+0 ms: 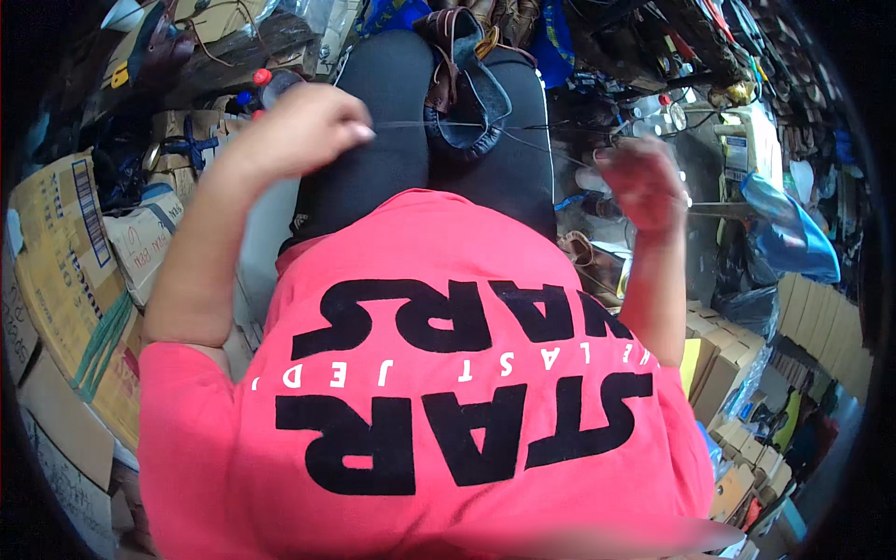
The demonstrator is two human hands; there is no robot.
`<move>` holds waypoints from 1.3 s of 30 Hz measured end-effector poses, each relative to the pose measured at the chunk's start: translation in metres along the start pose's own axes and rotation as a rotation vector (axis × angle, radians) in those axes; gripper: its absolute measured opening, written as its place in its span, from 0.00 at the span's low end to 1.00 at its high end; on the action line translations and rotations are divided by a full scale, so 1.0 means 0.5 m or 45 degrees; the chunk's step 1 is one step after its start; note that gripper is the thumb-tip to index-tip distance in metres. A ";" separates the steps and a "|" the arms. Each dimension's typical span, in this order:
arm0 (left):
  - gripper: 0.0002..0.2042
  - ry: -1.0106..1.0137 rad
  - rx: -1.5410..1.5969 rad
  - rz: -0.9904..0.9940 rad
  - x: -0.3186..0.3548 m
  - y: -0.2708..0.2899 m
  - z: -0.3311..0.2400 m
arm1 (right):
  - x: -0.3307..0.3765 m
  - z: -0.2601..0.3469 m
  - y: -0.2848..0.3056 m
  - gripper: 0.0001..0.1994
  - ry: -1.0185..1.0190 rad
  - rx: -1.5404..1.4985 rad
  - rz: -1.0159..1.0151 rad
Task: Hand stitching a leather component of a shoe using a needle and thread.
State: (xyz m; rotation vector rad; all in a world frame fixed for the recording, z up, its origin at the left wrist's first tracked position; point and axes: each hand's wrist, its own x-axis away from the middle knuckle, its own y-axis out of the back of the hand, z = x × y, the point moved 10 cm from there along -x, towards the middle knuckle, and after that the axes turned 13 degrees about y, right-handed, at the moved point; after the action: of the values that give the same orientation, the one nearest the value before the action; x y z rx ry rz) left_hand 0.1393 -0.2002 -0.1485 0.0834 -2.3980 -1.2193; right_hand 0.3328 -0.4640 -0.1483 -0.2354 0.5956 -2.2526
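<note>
A dark brown leather shoe upper [464, 103] with a dark lining rests on my black-trousered thighs, its rounded end toward me. Thin dark thread [401, 123] passes through its edge and stretches out to both sides. At the left, my left hand [313, 129] is closed, thumb and fingers pinching the thread. My right hand [644, 182] is raised off to the right of my lap, somewhat blurred. Its fingers look curled in, and a strand of thread slants from the upper toward them. Both hands are apart from the leather itself.
Cardboard boxes [65, 271] crowd my left side. Bottles with red and blue caps [277, 86] stand beyond my left hand. On the right are more bottles [667, 114], a brown shoe [602, 271], a blue plastic bag [793, 229] and stacked cardboard [826, 327]. More leather pieces [509, 21] lie past my knees.
</note>
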 end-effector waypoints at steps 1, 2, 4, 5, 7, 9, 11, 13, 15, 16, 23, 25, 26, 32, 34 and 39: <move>0.10 0.261 -0.039 0.065 -0.005 0.032 0.050 | 0.010 0.063 -0.002 0.11 0.155 -0.254 0.024; 0.10 0.528 -0.076 0.128 -0.001 0.051 0.106 | 0.011 0.124 0.007 0.12 0.306 -0.511 0.053; 0.13 0.273 0.539 -0.162 0.007 0.113 0.120 | 0.023 0.172 0.069 0.14 0.323 -0.473 0.204; 0.16 0.146 0.920 -0.126 -0.005 0.121 0.094 | 0.030 0.156 0.096 0.14 0.275 -0.123 0.089; 0.17 0.208 1.768 -0.215 -0.025 0.113 0.032 | 0.057 0.094 0.169 0.13 -0.051 0.617 -0.165; 0.18 0.267 2.614 -0.296 -0.030 0.082 0.029 | 0.072 0.028 0.156 0.15 -0.251 1.200 -0.014; 0.20 -0.441 2.641 0.326 -0.053 0.088 -0.055 | 0.088 -0.044 0.168 0.17 -0.315 1.550 0.156; 0.18 -0.408 2.610 0.452 -0.081 0.069 -0.003 | 0.092 -0.063 0.120 0.19 -0.466 2.015 0.338; 0.20 -0.193 2.418 0.406 -0.108 0.073 0.095 | 0.117 -0.024 0.122 0.21 -0.066 2.271 0.459; 0.21 0.149 2.372 0.072 -0.103 0.076 0.136 | 0.121 -0.006 0.123 0.21 0.019 2.304 0.432; 0.18 0.321 1.588 -0.277 -0.071 0.103 0.206 | 0.182 -0.073 0.278 0.21 -0.351 0.874 -0.193; 0.17 0.378 1.139 -0.714 -0.020 0.165 0.273 | 0.181 -0.057 0.295 0.29 -0.343 0.487 -0.588; 0.15 0.317 1.000 -0.848 0.011 0.197 0.264 | 0.174 -0.026 0.313 0.29 -0.334 0.787 -0.698; 0.07 -0.659 1.623 -0.127 0.101 0.160 -0.185 | -0.001 0.007 0.140 0.23 0.005 1.106 -0.219; 0.08 -0.527 2.081 0.402 0.152 0.128 -0.297 | -0.052 0.010 0.031 0.19 0.240 1.358 0.003; 0.09 -1.394 2.009 0.685 0.251 0.167 -0.411 | -0.101 0.014 -0.166 0.15 0.426 1.640 0.299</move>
State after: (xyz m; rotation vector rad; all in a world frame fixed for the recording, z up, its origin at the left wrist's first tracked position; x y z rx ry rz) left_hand 0.1238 -0.3356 0.0667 -0.8529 -3.1615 1.3533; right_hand 0.3160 -0.3806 -0.1011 0.8089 -0.6895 -2.0134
